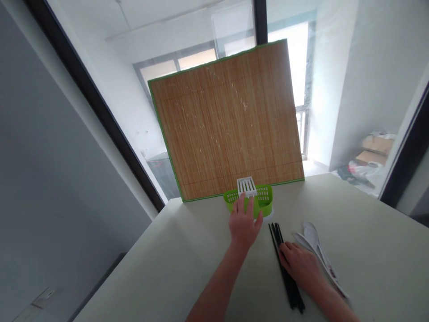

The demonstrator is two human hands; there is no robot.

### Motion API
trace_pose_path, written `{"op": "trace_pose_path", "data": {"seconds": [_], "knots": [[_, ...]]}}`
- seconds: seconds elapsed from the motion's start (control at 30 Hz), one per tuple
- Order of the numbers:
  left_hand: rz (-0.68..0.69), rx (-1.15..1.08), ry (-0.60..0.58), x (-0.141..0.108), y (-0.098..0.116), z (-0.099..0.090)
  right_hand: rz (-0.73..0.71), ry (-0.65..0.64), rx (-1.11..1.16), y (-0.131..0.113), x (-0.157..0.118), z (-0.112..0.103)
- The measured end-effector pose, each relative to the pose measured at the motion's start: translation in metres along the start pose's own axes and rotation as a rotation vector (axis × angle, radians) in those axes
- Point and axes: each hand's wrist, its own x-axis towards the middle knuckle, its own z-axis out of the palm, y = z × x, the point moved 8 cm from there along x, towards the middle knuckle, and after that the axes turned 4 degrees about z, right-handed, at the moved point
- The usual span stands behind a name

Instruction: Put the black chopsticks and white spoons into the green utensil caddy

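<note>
A green utensil basket with latticed sides stands on the table, a white slotted piece rising at its middle. My left hand is in front of it with fingers spread, the fingertips at the lower edge of the white piece; whether they touch it I cannot tell. Several black chopsticks lie in a bundle to the right. Over them my right hand is closed, its fingers curled around the upper part of the bundle. Beside that hand lie white spoons, partly overlapping, with long handles.
The pale table reaches to the window behind. A bamboo mat with green edging leans upright against the glass at the back of the table. Beyond the glass, cardboard boxes and bags sit at the right.
</note>
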Motion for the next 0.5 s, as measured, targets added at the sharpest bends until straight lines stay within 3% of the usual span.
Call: {"op": "trace_pose_path", "data": {"seconds": [0.13, 0.23, 0.33, 0.5], "knots": [[0.046, -0.151, -0.056, -0.082, 0.012, 0.021, 0.176, -0.073, -0.098, 0.006, -0.009, 0.003], [0.044, -0.285, -0.175, -0.124, 0.021, 0.043, 0.231, -0.099, -0.148, 0.004, -0.014, 0.001], [0.007, -0.388, -0.246, -0.134, 0.022, 0.055, 0.259, -0.116, -0.174, 0.003, -0.017, 0.0], [-0.085, -0.468, -0.259, -0.128, 0.009, 0.06, 0.283, -0.169, -0.175, 0.003, -0.022, 0.012]]}}
